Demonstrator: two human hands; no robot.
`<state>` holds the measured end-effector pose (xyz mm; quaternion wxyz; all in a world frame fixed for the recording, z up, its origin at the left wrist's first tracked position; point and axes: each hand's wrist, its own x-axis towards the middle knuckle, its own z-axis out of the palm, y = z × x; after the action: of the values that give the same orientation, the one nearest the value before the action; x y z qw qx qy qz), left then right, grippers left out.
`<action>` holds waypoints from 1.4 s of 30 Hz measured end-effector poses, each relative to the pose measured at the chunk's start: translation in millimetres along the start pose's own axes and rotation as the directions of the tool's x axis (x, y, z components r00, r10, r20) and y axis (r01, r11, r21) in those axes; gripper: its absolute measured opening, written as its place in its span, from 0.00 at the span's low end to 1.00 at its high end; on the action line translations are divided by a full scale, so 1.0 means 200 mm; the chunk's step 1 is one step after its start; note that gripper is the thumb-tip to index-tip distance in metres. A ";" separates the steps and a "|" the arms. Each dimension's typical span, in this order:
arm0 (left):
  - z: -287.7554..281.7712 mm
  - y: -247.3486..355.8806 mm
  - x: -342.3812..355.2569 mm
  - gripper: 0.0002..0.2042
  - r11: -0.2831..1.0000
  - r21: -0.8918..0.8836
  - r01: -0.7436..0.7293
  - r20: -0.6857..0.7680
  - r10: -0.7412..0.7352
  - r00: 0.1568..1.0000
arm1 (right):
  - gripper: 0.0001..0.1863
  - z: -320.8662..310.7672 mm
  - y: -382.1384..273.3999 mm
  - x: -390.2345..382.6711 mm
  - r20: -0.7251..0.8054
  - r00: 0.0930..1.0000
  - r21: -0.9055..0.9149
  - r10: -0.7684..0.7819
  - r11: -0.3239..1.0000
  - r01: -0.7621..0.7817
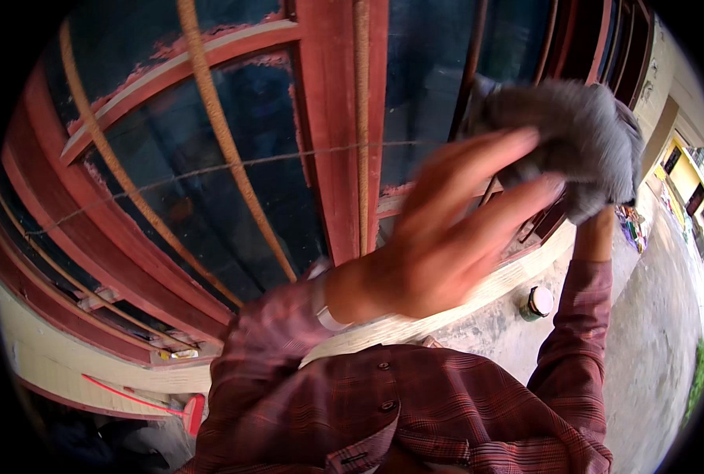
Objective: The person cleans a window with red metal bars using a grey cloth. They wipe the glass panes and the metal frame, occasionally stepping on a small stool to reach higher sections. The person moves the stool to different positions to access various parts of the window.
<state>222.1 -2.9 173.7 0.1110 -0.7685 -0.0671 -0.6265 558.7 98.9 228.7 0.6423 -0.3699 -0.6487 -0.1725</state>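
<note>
A crumpled grey cloth [577, 146] is held up at the upper right, in front of the barred window. My right hand [597, 217] grips it from beneath; the cloth covers its fingers. My left hand [455, 237], blurred by motion, reaches toward the cloth with its fingers stretched apart and nothing grasped. Its fingertips overlap the cloth's near side, but whether they touch it I cannot tell. A pale band circles my left wrist. Behind both hands is the window's red wooden frame [332, 118], its paint flaking beside dark glass panes [202, 197].
Rusty vertical bars [214, 118] and a thin wire [289, 156] cross before the glass. Below the window runs a pale ledge [415, 320]. A round tin [537, 302] stands on the concrete ground [644, 332]. At lower left lies a red long-handled tool [192, 412].
</note>
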 end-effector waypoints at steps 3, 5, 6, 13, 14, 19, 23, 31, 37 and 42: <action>-0.35 0.04 -0.39 0.15 0.905 0.425 0.030 0.011 -0.038 0.999 | 0.24 -0.17 0.03 -0.20 -0.055 0.998 0.057 0.030 0.998 -0.027; -0.45 0.05 -0.58 0.13 0.747 0.611 0.263 -0.320 -0.070 0.945 | 0.24 -0.18 0.10 -0.36 -0.060 0.994 0.200 0.090 0.977 -0.076; -0.51 0.07 -0.67 0.13 0.713 0.582 0.391 -0.415 -0.153 0.897 | 0.24 -0.18 0.12 -0.44 -0.059 0.988 0.304 0.146 0.945 -0.122; -0.14 0.09 -0.72 0.17 0.737 -0.103 0.669 0.332 -0.608 0.721 | 0.23 -0.05 0.21 -0.80 0.154 0.891 0.607 0.426 0.671 -0.426; -0.02 0.05 -0.73 0.20 0.650 -0.164 0.742 0.418 -0.635 0.649 | 0.24 0.04 0.04 -0.80 0.197 0.839 0.687 0.507 0.539 -0.487; 0.48 -0.05 -0.97 0.15 0.108 -0.345 0.932 0.681 -0.654 0.328 | 0.23 0.26 0.01 -1.03 0.510 0.777 0.627 0.370 0.458 -0.630; 0.64 -0.11 -1.25 0.06 -0.595 -0.581 0.556 0.753 -0.651 0.090 | 0.22 0.39 -0.04 -1.20 0.511 0.758 0.481 0.406 0.595 -0.643; 0.70 -0.06 -1.44 0.13 0.116 -0.285 0.951 0.732 -0.614 0.294 | 0.22 0.35 -0.09 -1.62 0.598 0.474 0.580 0.647 0.059 -0.812; 0.57 -0.13 -1.33 0.12 -0.623 -0.584 0.521 0.684 -0.723 -0.098 | 0.31 0.17 -0.06 -1.76 0.655 0.530 0.177 0.539 0.572 -0.801; 0.58 -0.10 -1.29 0.13 -0.269 -0.398 0.877 0.756 -0.637 0.148 | 0.28 0.32 -0.26 -1.95 0.690 0.169 0.389 0.704 -0.164 -0.907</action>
<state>274.5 55.0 -99.2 -0.7081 -0.5433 -0.2490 -0.3760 437.7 8.1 -140.7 0.5974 -0.3938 -0.3278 0.6169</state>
